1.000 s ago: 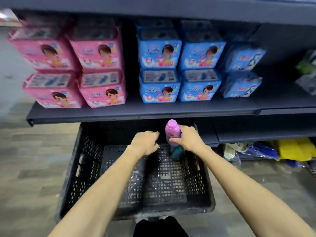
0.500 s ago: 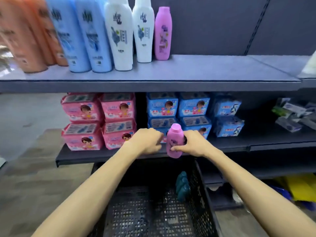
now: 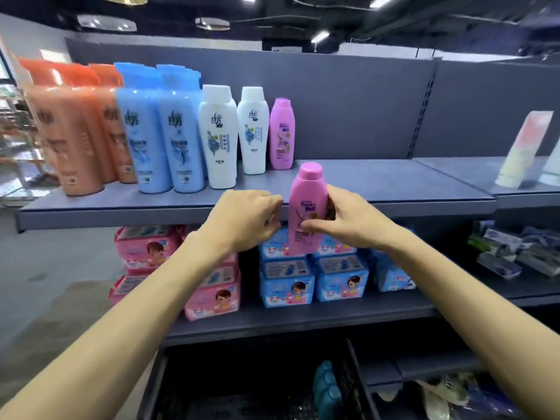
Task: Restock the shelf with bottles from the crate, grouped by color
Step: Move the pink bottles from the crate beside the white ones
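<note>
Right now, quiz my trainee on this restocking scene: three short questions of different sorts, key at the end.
1. True or false: the right hand grips a pink bottle in front of the top shelf.
2. Which colour of bottle stands directly left of the shelved pink bottle? A orange, B white, C blue.
3. What colour are the remaining bottles in the crate?
Key: 1 true; 2 B; 3 teal.
</note>
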